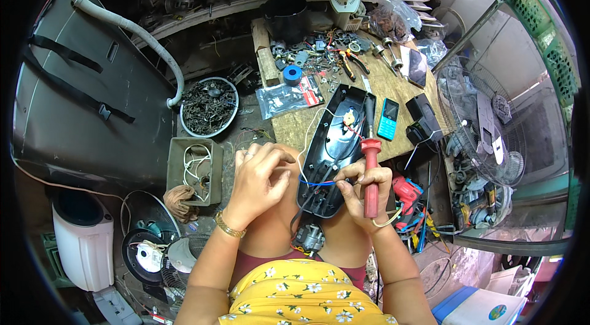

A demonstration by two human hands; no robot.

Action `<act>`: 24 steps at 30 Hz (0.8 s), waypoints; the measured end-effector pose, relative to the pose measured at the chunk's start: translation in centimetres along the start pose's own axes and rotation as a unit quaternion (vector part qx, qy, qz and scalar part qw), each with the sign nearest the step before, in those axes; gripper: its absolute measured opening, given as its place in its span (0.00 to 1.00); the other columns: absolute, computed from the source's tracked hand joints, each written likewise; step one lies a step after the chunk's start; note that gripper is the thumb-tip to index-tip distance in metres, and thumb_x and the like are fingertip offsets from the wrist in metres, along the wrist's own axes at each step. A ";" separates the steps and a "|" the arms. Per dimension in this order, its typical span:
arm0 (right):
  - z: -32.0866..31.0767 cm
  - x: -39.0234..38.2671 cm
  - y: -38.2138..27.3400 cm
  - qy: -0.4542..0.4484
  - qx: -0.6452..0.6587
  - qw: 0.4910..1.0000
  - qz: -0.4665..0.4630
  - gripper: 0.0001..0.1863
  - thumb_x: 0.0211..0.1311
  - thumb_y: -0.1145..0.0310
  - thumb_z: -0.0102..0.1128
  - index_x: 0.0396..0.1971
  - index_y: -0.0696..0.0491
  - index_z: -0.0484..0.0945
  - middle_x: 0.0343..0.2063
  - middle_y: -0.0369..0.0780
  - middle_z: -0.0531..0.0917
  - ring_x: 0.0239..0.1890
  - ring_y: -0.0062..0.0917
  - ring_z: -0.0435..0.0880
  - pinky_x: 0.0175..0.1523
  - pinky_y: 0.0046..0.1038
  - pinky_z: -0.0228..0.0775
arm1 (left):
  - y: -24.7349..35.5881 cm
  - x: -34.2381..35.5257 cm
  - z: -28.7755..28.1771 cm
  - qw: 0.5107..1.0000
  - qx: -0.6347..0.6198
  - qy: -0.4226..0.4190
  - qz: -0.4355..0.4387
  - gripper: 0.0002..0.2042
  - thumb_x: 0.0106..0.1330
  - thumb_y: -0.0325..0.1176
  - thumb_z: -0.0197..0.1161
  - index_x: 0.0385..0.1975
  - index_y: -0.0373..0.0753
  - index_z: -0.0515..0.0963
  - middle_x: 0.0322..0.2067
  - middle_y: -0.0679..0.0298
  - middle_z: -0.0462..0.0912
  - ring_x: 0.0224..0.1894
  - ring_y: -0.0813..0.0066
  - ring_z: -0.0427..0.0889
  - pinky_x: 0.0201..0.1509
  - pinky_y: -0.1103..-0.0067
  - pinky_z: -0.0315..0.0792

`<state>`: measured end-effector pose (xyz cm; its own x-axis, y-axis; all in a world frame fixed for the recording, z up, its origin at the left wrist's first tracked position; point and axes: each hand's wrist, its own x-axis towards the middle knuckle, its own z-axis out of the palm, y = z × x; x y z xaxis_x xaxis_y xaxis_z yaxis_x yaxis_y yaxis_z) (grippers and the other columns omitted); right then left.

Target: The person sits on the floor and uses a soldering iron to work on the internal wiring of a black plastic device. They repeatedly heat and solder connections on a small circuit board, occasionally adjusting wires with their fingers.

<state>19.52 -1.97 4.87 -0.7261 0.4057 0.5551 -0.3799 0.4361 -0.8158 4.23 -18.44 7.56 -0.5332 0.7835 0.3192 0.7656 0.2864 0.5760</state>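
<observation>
My right hand (362, 186) is closed around the red handle of a soldering iron (371, 156), its metal shaft pointing away from me. Thumb and fingertips of that hand also pinch the end of a blue wire (318, 184). Across my lap and the table edge lies an open black plastic housing (322, 159) with wires and a small pale part inside. A thin white wire (305, 146) loops out of its left side. Left of the housing, my left hand (261, 174) hovers with bent fingers, thumb and forefinger apart, nothing visible in them.
On the wooden table (292, 128) are a blue phone (388, 119), pliers (352, 63), blue tape (292, 75) and loose small parts. A basin of screws (209, 107) and a grey box (195, 171) stand left. A red power tool (407, 202) and fan cages (485, 122) lie right.
</observation>
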 end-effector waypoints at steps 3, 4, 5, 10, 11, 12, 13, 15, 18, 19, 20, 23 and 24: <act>-0.3 -0.1 0.2 0.015 -0.098 0.994 -0.052 0.25 0.57 0.84 0.60 0.40 0.45 0.54 0.30 0.44 0.81 0.31 0.27 0.77 0.48 0.34 0.65 | 0.3 0.4 0.0 0.997 0.049 -0.060 0.017 0.08 0.51 0.31 0.66 0.32 0.45 0.81 0.39 0.67 0.77 0.44 0.63 0.71 0.46 0.66 0.58; -0.3 0.0 0.0 0.016 -0.096 0.994 -0.048 0.25 0.58 0.83 0.59 0.40 0.45 0.52 0.30 0.44 0.82 0.32 0.27 0.78 0.48 0.33 0.66 | 0.5 0.4 0.3 0.995 0.066 -0.061 0.033 0.07 0.52 0.31 0.66 0.32 0.45 0.81 0.39 0.67 0.76 0.44 0.63 0.71 0.46 0.66 0.58; -0.2 0.1 0.0 0.019 -0.085 0.995 -0.050 0.25 0.58 0.83 0.59 0.40 0.45 0.52 0.30 0.44 0.82 0.32 0.27 0.78 0.49 0.34 0.65 | 0.6 0.4 0.6 0.994 0.082 -0.061 0.050 0.07 0.52 0.32 0.67 0.32 0.45 0.81 0.40 0.68 0.76 0.44 0.63 0.70 0.46 0.66 0.58; -0.7 -0.9 0.2 0.011 -0.045 0.999 -0.029 0.24 0.59 0.81 0.61 0.40 0.45 0.53 0.33 0.46 0.84 0.35 0.27 0.80 0.60 0.42 0.56 | 0.4 1.4 1.9 0.992 -0.040 0.115 -0.016 0.02 0.60 0.23 0.60 0.29 0.38 0.79 0.24 0.60 0.82 0.27 0.65 0.80 0.34 0.73 0.68; -0.9 -1.0 0.2 0.001 -0.043 0.999 -0.017 0.24 0.59 0.80 0.62 0.40 0.45 0.53 0.34 0.46 0.85 0.35 0.28 0.80 0.61 0.43 0.54 | 0.7 1.6 1.6 0.982 -0.103 0.154 -0.032 0.04 0.60 0.18 0.58 0.29 0.35 0.77 0.29 0.57 0.83 0.31 0.65 0.82 0.33 0.73 0.74; -1.4 0.0 -0.5 -0.014 -0.083 0.995 -0.053 0.25 0.56 0.79 0.66 0.40 0.46 0.56 0.43 0.47 0.85 0.38 0.31 0.82 0.53 0.37 0.66 | 0.9 2.1 1.2 0.974 -0.124 0.187 0.000 0.05 0.59 0.17 0.58 0.30 0.34 0.77 0.31 0.56 0.84 0.32 0.64 0.83 0.34 0.74 0.75; -1.4 0.4 -0.4 0.008 -0.076 0.996 -0.049 0.26 0.56 0.79 0.67 0.40 0.46 0.56 0.44 0.48 0.84 0.41 0.31 0.80 0.56 0.37 0.64 | 1.0 2.6 0.8 0.964 -0.145 0.220 0.033 0.06 0.58 0.16 0.59 0.31 0.34 0.76 0.32 0.54 0.84 0.34 0.64 0.84 0.35 0.75 0.77; -1.5 1.1 -0.1 0.054 -0.060 0.996 -0.046 0.26 0.55 0.77 0.68 0.39 0.46 0.55 0.46 0.49 0.84 0.47 0.33 0.78 0.61 0.39 0.60 | 1.7 3.4 -0.5 0.960 -0.093 0.212 0.155 0.09 0.53 0.16 0.64 0.32 0.35 0.77 0.34 0.55 0.84 0.33 0.61 0.84 0.37 0.74 0.77; -2.0 4.3 0.4 0.084 -0.001 0.991 -0.107 0.27 0.57 0.74 0.68 0.40 0.45 0.53 0.54 0.53 0.79 0.58 0.41 0.72 0.67 0.43 0.52 | 2.3 4.2 -0.8 0.952 -0.135 0.128 0.241 0.09 0.51 0.19 0.67 0.30 0.37 0.77 0.34 0.58 0.85 0.34 0.61 0.84 0.38 0.73 0.76; -2.4 5.3 0.7 0.080 -0.023 0.988 -0.130 0.27 0.57 0.74 0.68 0.40 0.45 0.53 0.55 0.53 0.78 0.61 0.43 0.71 0.68 0.44 0.51 | 2.4 4.2 -0.6 0.954 -0.143 0.099 0.245 0.09 0.51 0.20 0.68 0.30 0.38 0.77 0.34 0.59 0.85 0.35 0.61 0.84 0.39 0.72 0.76; -2.8 6.1 1.0 0.059 -0.032 0.988 -0.140 0.27 0.57 0.74 0.68 0.41 0.45 0.53 0.56 0.53 0.77 0.65 0.45 0.67 0.67 0.44 0.54 | 2.6 4.2 -0.8 0.955 -0.144 0.082 0.246 0.09 0.51 0.20 0.68 0.30 0.39 0.78 0.36 0.59 0.86 0.36 0.61 0.84 0.39 0.72 0.76; -3.3 8.2 0.7 -0.005 -0.061 0.986 -0.156 0.26 0.56 0.75 0.69 0.40 0.45 0.56 0.55 0.51 0.79 0.66 0.44 0.67 0.66 0.43 0.57 | 2.7 4.2 -0.6 0.952 -0.176 0.055 0.247 0.10 0.50 0.19 0.68 0.30 0.40 0.78 0.38 0.61 0.86 0.37 0.60 0.84 0.42 0.71 0.76; -3.1 8.3 1.2 -0.016 -0.005 0.989 -0.145 0.25 0.56 0.75 0.69 0.39 0.46 0.57 0.53 0.50 0.80 0.65 0.43 0.68 0.65 0.43 0.58 | 2.6 4.3 -0.5 0.950 -0.190 0.049 0.244 0.10 0.50 0.19 0.67 0.30 0.40 0.78 0.39 0.61 0.86 0.37 0.60 0.84 0.43 0.71 0.76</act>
<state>14.82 4.36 9.03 -0.6051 0.2372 0.7600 -0.5689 0.5389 -0.6212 3.76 -14.58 10.81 -0.1931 0.7114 0.6758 0.7548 -0.3323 0.5656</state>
